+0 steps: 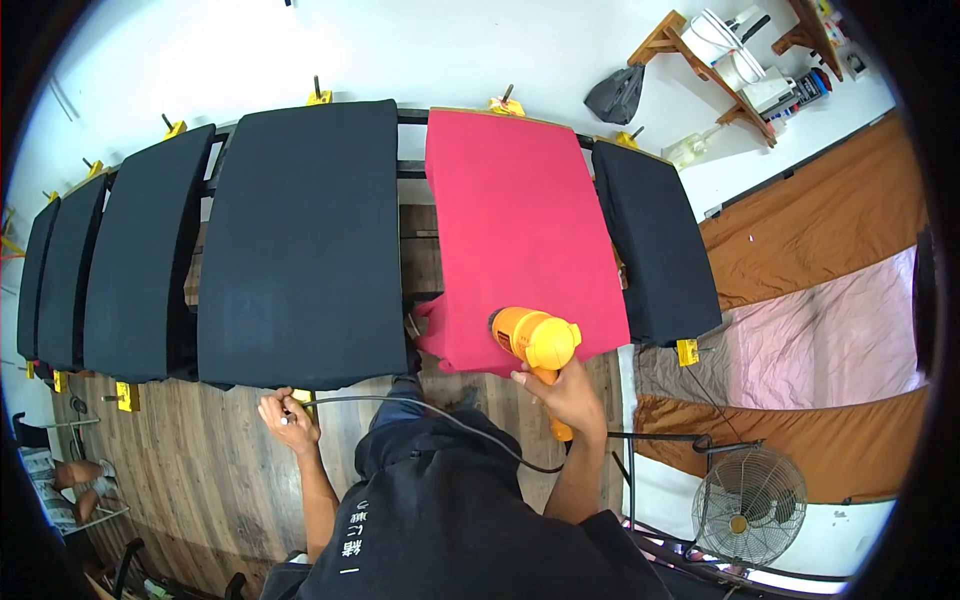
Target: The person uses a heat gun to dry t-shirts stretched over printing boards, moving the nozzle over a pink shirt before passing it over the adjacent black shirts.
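Observation:
My right hand [572, 398] is closed round the handle of an orange heat gun [540, 340], which lies over the lower part of a red cloth panel [525, 220]. Its dark nozzle points left, near the panel's left edge. A black cord [440, 412] runs from the heat gun's handle to my left hand [290, 420]. The fingers of my left hand are closed on the cord, just below the front edge of a wide black panel [305, 240]. At its lower left corner the red cloth hangs in loose folds.
More black panels stand in a row at the left, with another [655, 245] at the right. Yellow clamps [127, 396] sit at panel ends. A fan [750, 505] stands lower right, a wooden shelf [725, 85] upper right. Another person [75, 480] is at the far left.

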`<state>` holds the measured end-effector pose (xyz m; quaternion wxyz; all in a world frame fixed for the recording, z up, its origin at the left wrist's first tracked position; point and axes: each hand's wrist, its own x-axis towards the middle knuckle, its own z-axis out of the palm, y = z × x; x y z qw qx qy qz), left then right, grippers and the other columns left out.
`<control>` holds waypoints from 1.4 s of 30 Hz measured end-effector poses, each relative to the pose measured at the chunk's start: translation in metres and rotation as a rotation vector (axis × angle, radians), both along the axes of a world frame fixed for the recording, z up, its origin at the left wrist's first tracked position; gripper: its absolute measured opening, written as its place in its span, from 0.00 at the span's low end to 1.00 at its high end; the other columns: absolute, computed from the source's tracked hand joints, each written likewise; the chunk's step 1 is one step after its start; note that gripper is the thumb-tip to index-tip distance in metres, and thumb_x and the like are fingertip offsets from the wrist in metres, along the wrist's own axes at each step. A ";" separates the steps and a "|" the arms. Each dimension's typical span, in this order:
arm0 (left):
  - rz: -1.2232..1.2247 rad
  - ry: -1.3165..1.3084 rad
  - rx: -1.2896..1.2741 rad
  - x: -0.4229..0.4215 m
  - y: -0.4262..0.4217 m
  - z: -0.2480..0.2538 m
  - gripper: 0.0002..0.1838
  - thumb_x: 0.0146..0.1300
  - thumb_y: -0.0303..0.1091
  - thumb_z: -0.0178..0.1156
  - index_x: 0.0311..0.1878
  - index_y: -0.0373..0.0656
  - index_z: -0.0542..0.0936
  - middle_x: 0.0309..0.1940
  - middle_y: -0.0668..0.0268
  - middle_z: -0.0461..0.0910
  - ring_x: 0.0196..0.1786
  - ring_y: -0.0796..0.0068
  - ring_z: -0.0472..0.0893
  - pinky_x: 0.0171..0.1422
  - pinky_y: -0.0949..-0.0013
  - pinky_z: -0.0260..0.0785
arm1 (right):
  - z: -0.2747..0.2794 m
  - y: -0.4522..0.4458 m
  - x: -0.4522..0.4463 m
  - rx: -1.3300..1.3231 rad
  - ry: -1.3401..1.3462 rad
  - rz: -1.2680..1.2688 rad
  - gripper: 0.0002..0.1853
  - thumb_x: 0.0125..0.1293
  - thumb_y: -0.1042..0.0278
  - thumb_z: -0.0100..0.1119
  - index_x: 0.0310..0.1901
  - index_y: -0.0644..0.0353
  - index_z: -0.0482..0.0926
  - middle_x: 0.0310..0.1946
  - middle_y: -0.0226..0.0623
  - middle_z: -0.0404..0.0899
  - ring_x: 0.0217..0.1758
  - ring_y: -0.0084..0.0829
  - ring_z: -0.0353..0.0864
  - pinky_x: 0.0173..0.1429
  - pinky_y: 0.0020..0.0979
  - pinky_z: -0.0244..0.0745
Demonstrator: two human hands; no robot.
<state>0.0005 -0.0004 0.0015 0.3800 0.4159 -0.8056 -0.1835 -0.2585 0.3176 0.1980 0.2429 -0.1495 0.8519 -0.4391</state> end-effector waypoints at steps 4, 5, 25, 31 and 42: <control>-0.003 0.014 -0.022 -0.001 0.000 0.001 0.05 0.65 0.24 0.52 0.35 0.37 0.77 0.34 0.56 0.76 0.38 0.53 0.72 0.45 0.53 0.63 | 0.002 -0.008 -0.005 -0.034 -0.009 -0.059 0.24 0.61 0.68 0.75 0.56 0.67 0.77 0.45 0.38 0.84 0.49 0.31 0.83 0.56 0.35 0.77; 0.000 0.009 -0.023 0.001 0.000 0.001 0.05 0.65 0.24 0.52 0.35 0.37 0.77 0.34 0.56 0.76 0.38 0.53 0.72 0.45 0.53 0.63 | 0.000 -0.010 -0.006 -0.041 0.046 -0.055 0.22 0.61 0.70 0.75 0.54 0.66 0.78 0.42 0.34 0.83 0.46 0.27 0.82 0.52 0.33 0.78; 0.015 0.031 0.009 -0.001 0.003 0.001 0.07 0.68 0.25 0.51 0.35 0.36 0.77 0.33 0.57 0.75 0.38 0.54 0.72 0.48 0.53 0.63 | 0.010 -0.036 -0.043 -0.133 -0.058 -0.049 0.26 0.63 0.68 0.74 0.59 0.67 0.74 0.44 0.35 0.82 0.42 0.25 0.83 0.37 0.29 0.83; 0.024 0.018 0.002 -0.001 0.002 0.002 0.04 0.63 0.23 0.53 0.35 0.37 0.77 0.33 0.56 0.76 0.38 0.53 0.72 0.46 0.53 0.63 | 0.010 -0.042 -0.053 -0.168 -0.076 -0.023 0.27 0.64 0.68 0.73 0.60 0.67 0.73 0.43 0.35 0.82 0.39 0.26 0.83 0.36 0.30 0.83; 0.034 0.059 -0.014 -0.002 0.003 -0.004 0.05 0.63 0.23 0.51 0.33 0.36 0.76 0.31 0.55 0.75 0.35 0.53 0.71 0.44 0.52 0.62 | 0.002 -0.055 -0.077 -0.136 -0.003 -0.001 0.31 0.62 0.65 0.74 0.61 0.70 0.72 0.44 0.41 0.82 0.37 0.29 0.85 0.34 0.31 0.84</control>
